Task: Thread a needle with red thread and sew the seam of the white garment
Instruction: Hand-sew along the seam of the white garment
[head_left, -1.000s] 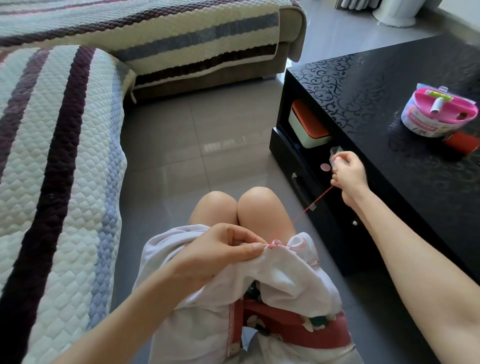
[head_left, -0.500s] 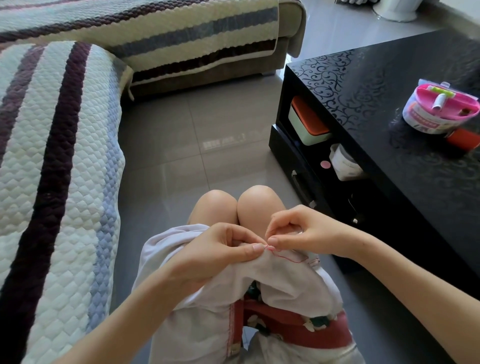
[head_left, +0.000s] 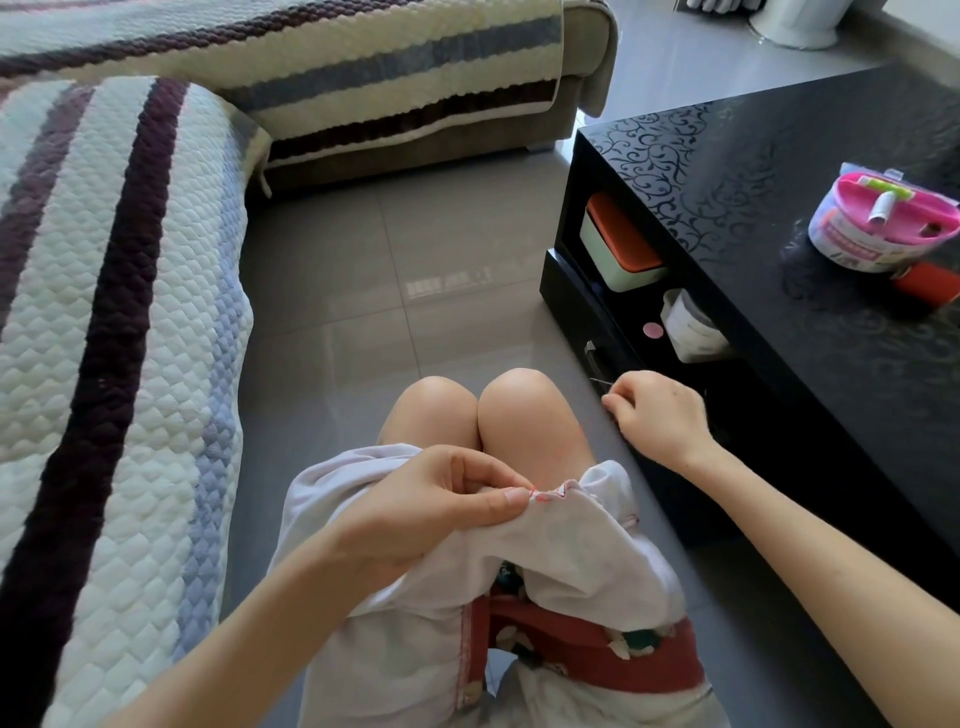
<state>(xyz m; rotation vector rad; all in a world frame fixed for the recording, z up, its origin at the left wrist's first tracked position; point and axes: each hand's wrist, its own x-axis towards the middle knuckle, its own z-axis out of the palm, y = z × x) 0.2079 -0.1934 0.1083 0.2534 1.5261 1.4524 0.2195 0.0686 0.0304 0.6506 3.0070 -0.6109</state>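
Observation:
The white garment (head_left: 566, 551) lies bunched on my lap. My left hand (head_left: 441, 509) pinches its seam edge between thumb and forefinger, where red stitches (head_left: 550, 493) show along the hem. My right hand (head_left: 657, 415) is raised to the right of my knees, away from the cloth, fingers curled and pinching the needle (head_left: 597, 382), whose thin tip pokes out to the left. The red thread between needle and seam is too fine to make out.
A black coffee table (head_left: 779, 171) stands at my right, bearing a pink sewing kit tub (head_left: 883, 223) and a red spool (head_left: 927, 280); containers sit on its lower shelf. Striped quilted sofa cushions (head_left: 119, 312) fill the left. Grey tile floor lies ahead.
My right hand went from pulling thread far out, back to the seam beside my left fingers, and has now drawn up and to the right again with the needle. My left hand stayed put.

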